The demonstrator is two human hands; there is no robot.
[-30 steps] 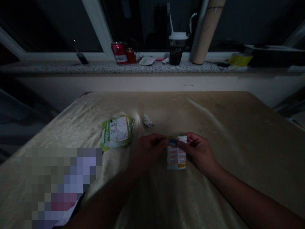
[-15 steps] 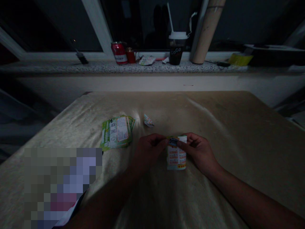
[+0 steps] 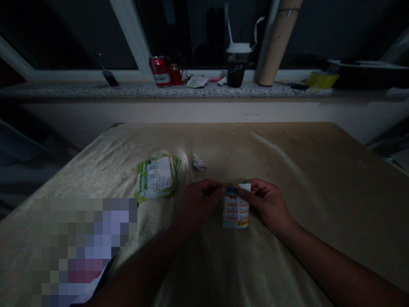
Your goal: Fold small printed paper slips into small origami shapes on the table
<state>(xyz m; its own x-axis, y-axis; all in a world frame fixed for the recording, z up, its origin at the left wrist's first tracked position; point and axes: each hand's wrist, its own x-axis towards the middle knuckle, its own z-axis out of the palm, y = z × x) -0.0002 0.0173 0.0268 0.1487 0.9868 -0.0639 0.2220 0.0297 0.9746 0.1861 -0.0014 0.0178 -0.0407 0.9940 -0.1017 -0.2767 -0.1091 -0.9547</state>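
Note:
Between my two hands is a small printed paper leaflet (image 3: 237, 209), white with orange text lines, a yellow strip near its lower edge and a dark picture at the top. My left hand (image 3: 203, 198) pinches its upper left corner with thumb and fingertips. At the upper right, my right hand (image 3: 266, 196) grips it, the thumb lying across the front. A stack of green and white printed leaflets (image 3: 158, 177) lies on the table to the left. Just beyond my left hand sits a small folded paper piece (image 3: 199, 162).
A shiny beige cloth covers the table (image 3: 287, 153). On the granite sill (image 3: 128, 90) behind it stand a red can (image 3: 160, 71), a small red jar (image 3: 175, 74), a lidded drink cup (image 3: 236, 66) and a cardboard tube (image 3: 277, 42). A blurred-out patch hides the lower left.
The leaflet's lower edge has shifted very slightly left and its top looks a little more bent. Both hands stay in nearly the same place, still gripping it.

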